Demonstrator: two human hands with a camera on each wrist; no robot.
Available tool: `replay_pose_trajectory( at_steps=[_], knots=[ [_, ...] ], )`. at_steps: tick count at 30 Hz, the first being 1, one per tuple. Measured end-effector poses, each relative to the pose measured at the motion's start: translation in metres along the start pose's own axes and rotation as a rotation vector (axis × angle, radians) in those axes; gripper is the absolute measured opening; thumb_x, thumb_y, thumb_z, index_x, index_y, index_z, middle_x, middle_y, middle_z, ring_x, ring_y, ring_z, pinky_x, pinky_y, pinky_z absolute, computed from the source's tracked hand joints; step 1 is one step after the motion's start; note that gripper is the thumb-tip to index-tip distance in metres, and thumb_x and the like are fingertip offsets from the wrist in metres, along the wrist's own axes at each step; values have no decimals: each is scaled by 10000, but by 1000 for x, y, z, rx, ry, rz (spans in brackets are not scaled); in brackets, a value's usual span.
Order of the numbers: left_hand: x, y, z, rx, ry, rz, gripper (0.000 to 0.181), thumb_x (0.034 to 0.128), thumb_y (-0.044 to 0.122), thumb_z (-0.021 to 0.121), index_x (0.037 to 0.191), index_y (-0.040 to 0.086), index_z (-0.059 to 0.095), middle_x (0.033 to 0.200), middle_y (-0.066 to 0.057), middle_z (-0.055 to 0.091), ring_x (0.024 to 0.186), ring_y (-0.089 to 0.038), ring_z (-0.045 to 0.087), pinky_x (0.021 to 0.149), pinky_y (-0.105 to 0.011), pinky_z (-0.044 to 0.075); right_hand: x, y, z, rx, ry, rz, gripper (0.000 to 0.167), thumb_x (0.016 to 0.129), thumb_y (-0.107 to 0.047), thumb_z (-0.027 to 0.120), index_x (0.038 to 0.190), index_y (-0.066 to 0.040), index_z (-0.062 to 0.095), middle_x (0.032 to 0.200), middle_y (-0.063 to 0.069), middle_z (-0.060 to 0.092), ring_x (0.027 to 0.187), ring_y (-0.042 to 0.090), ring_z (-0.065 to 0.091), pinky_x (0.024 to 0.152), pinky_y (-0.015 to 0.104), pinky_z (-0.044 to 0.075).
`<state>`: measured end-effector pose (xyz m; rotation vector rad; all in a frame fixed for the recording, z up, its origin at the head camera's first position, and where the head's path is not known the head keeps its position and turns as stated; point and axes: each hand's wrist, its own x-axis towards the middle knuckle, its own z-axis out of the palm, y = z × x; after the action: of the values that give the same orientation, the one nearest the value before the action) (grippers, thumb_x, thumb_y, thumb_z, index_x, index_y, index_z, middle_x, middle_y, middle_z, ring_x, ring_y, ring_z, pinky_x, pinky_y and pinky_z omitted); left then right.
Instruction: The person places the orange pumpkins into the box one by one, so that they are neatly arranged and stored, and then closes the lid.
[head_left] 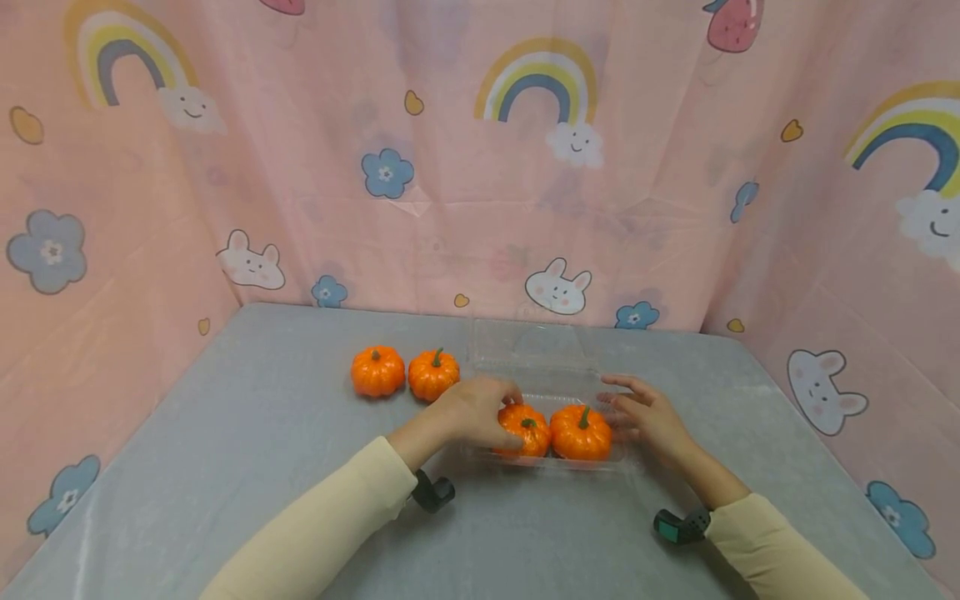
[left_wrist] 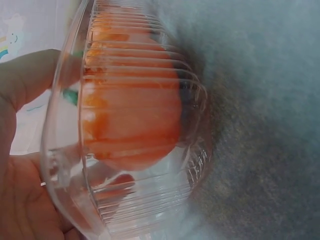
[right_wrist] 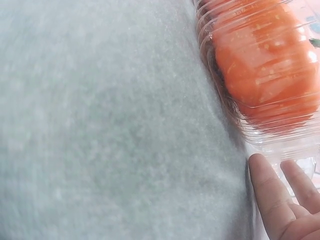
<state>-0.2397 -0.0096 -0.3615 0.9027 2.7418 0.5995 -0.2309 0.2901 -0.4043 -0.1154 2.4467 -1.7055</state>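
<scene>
A clear plastic clamshell box [head_left: 517, 463] lies on the table with its lid [head_left: 534, 346] folded back. Inside, side by side, are a left small orange pumpkin [head_left: 528, 429] and a right small pumpkin [head_left: 581, 433], both with green stems. My left hand [head_left: 476, 408] reaches over the box's left end, thumb and fingers curled round the left pumpkin; through the ribbed wall, the left wrist view shows a pumpkin [left_wrist: 132, 107] with a fingertip beside it. At the box's right end, my right hand [head_left: 651, 417] has its fingers extended, close to the wall.
Two more orange pumpkins, one farther left [head_left: 377, 372] and one nearer the box [head_left: 433, 375], stand on the grey tabletop [head_left: 247, 433]. Pink printed curtains [head_left: 450, 233] enclose the back and sides. A dark wrist device [head_left: 681, 527] is on the right wrist.
</scene>
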Motion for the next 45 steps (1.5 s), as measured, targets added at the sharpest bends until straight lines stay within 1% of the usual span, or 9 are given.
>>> replay_pose_trajectory(
  at_steps=[10, 15, 19, 23, 28, 33, 37, 42, 45],
  knots=[
    [0, -1, 1, -24, 12, 17, 559, 726, 429, 757, 1221, 211, 615, 1246, 13, 626, 1060, -130, 591, 896, -315, 513, 0, 0, 0, -2, -1, -2, 495, 1018, -267, 447, 1447, -35, 359, 1420, 307, 439, 937, 188, 680, 781, 372, 591],
    [1, -3, 1, -83, 39, 52, 570, 742, 403, 752, 1249, 186, 610, 1253, -16, 630, 1055, -156, 593, 878, -313, 517, 0, 1, 0, 1, -1, -5, 490, 1018, -253, 446, 1446, -31, 356, 1418, 313, 438, 943, 193, 682, 780, 376, 591],
    [-1, -2, -2, -132, 70, 74, 563, 783, 413, 720, 1286, 202, 580, 1274, -11, 621, 1095, -198, 601, 877, -326, 522, 1, 1, 1, -6, 8, 0, 488, 1017, -256, 449, 1446, -39, 362, 1417, 306, 444, 947, 197, 680, 780, 374, 591],
    [-3, -2, -9, -164, 117, 89, 571, 809, 429, 697, 1317, 217, 548, 1314, 26, 592, 1156, -207, 582, 915, -344, 513, 1, -1, 1, -4, 12, 1, 497, 1018, -268, 450, 1449, -39, 358, 1420, 304, 441, 955, 203, 677, 782, 379, 591],
    [-8, 0, -22, -196, 176, 119, 596, 820, 423, 691, 1348, 204, 526, 1354, 52, 565, 1163, -168, 567, 929, -345, 507, 1, 0, 1, -2, 11, 1, 499, 1019, -270, 449, 1448, -33, 357, 1416, 308, 444, 964, 213, 680, 784, 387, 591],
    [-13, 1, -36, -198, 206, 119, 606, 816, 438, 686, 1359, 233, 514, 1371, 59, 554, 1184, -158, 556, 945, -361, 498, 1, 1, 1, -14, 12, 4, 490, 1019, -267, 445, 1442, -33, 365, 1410, 308, 450, 963, 210, 680, 789, 392, 589],
    [-16, 0, -45, -215, 223, 102, 614, 812, 439, 699, 1362, 245, 510, 1371, 56, 552, 1198, -173, 546, 952, -383, 497, 2, 1, 1, -20, 18, 9, 480, 1019, -259, 443, 1440, -40, 370, 1408, 305, 455, 952, 202, 678, 788, 392, 590],
    [-20, -5, -53, -242, 256, 57, 615, 804, 433, 717, 1356, 258, 509, 1382, 55, 541, 1225, -177, 531, 962, -413, 492, 1, 1, 1, -19, 23, 9, 486, 1020, -263, 442, 1445, -40, 362, 1411, 309, 448, 953, 197, 675, 787, 389, 590],
    [-23, -10, -57, -239, 280, 40, 614, 803, 441, 715, 1353, 262, 508, 1385, 36, 540, 1237, -188, 530, 980, -435, 482, 1, 0, 2, -10, 22, 12, 490, 1020, -265, 445, 1448, -43, 360, 1415, 305, 446, 956, 200, 673, 783, 387, 591]
  ],
)
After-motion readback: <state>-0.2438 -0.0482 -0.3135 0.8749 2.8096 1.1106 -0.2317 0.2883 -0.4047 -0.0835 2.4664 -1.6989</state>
